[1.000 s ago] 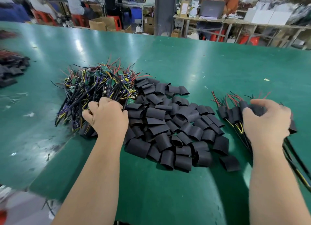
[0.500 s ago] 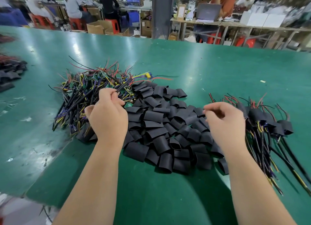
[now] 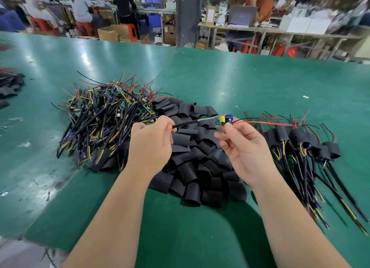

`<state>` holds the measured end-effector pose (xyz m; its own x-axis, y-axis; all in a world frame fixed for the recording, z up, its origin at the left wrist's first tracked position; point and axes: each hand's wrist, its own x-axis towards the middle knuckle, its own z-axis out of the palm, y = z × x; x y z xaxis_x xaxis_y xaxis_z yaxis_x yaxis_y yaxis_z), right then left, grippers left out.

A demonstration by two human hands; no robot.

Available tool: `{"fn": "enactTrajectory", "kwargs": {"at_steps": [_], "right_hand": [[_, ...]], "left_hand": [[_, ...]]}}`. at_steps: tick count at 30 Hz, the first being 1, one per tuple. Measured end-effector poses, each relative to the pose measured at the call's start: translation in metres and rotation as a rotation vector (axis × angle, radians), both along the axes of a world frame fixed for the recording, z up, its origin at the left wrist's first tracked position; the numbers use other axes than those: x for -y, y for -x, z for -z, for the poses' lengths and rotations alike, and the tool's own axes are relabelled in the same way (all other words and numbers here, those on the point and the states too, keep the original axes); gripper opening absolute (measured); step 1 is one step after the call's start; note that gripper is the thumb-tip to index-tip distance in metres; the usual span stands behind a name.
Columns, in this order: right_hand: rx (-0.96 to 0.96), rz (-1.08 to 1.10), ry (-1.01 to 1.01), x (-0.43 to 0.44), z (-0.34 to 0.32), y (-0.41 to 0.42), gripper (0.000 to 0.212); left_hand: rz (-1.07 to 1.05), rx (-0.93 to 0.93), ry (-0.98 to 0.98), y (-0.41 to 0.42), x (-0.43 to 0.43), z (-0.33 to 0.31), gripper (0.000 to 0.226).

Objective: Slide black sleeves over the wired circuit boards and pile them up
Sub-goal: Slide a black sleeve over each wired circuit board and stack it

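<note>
You are holding one wired circuit board (image 3: 222, 120) in the air just above the heap of black sleeves (image 3: 192, 167): your left hand (image 3: 149, 145) is pinching its black cable (image 3: 184, 124), your right hand (image 3: 243, 149) is pinching the component end, its other fingers (image 3: 221, 137) loosely spread. Judgement: you are needing a sleeve next, so be keeping the cable taut and feeding the red lead (image 3: 264, 123) through first. Farther out on the worktop (image 3: 240, 83), bare boards (image 3: 104, 115) are lying left, the sleeved pile (image 3: 304, 143) right.
</note>
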<state>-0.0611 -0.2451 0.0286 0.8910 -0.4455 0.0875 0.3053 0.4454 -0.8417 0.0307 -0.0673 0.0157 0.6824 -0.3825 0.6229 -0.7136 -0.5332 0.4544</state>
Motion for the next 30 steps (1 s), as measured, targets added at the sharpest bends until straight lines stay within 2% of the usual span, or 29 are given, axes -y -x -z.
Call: {"fn": "enactTrajectory", "kwargs": {"at_steps": [2,4,7,10,12,16,19,21,24,26,28,30], "right_hand": [[-0.005,-0.008,0.012,0.0,0.002,0.0,0.009],[-0.028,-0.021,0.038,-0.001,0.004,0.0,0.017],[-0.058,-0.051,0.127,-0.006,0.006,-0.001,0.017],[-0.058,-0.071,0.196,-0.009,0.004,0.0,0.006],[-0.068,-0.053,0.257,-0.007,0.002,0.001,0.005],[-0.115,-0.013,0.411,-0.001,0.001,0.005,0.019],[-0.138,-0.009,0.537,0.004,0.001,0.007,0.014],[-0.185,-0.023,0.695,0.009,-0.002,0.01,0.015],[-0.3,0.007,0.9,0.023,-0.007,0.019,0.015],[-0.429,0.1,0.948,0.038,-0.012,0.029,0.003],[-0.647,0.108,0.993,0.057,-0.013,0.041,0.02],[-0.931,-0.076,0.918,0.066,-0.015,0.052,0.035]], "left_hand": [[-0.043,-0.024,-0.092,0.002,0.001,0.001,0.029],[-0.014,-0.048,-0.128,0.004,0.003,-0.001,0.032],[0.157,-0.055,-0.046,0.012,0.01,-0.005,0.029],[0.217,-0.036,-0.003,0.019,0.017,-0.006,0.021],[0.215,-0.018,0.0,0.021,0.018,-0.005,0.024],[0.212,0.007,-0.052,0.024,0.02,-0.005,0.034],[0.175,0.047,-0.085,0.025,0.021,-0.004,0.028],[0.14,0.067,-0.087,0.024,0.022,-0.002,0.023],[0.114,0.056,-0.089,0.022,0.022,0.0,0.022],[0.092,0.047,-0.066,0.02,0.02,0.0,0.023],[0.049,0.046,-0.037,0.019,0.018,0.0,0.024],[0.0,0.046,-0.013,0.017,0.016,-0.002,0.023]]}}
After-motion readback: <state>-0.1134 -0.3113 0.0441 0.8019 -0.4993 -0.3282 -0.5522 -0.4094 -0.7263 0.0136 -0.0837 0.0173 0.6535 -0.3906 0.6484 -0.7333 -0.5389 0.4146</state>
